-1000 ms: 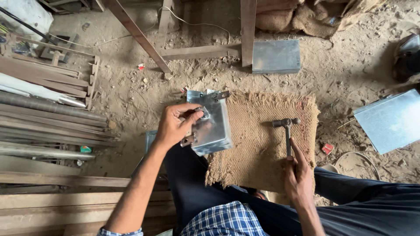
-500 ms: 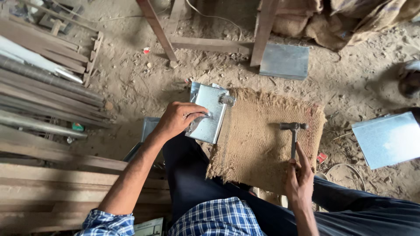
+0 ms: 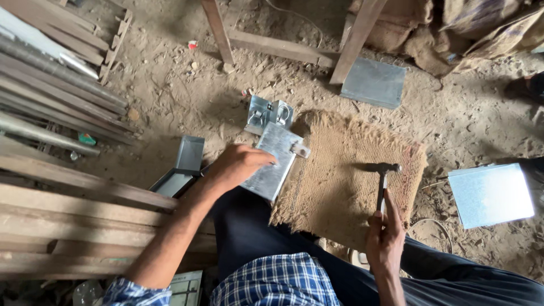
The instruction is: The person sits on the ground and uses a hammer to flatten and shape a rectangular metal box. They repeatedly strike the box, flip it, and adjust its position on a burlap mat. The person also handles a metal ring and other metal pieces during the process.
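Since half a second ago, my left hand (image 3: 238, 165) has slid the metal plate (image 3: 272, 161) off the burlap mat (image 3: 340, 181) toward the left centre of the frame, baring two small metal brackets (image 3: 269, 113) just above it. Fingers lie curled over the plate's left edge, holding it flat against my knee. My right hand (image 3: 385, 235), lower right, stays wrapped around the hammer (image 3: 382, 181), head resting on the mat, so striking looks paused while I reposition the piece

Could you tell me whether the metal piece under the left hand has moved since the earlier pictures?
Yes. The metal piece under the left hand has slid off the burlap mat, leftwards past its left edge.
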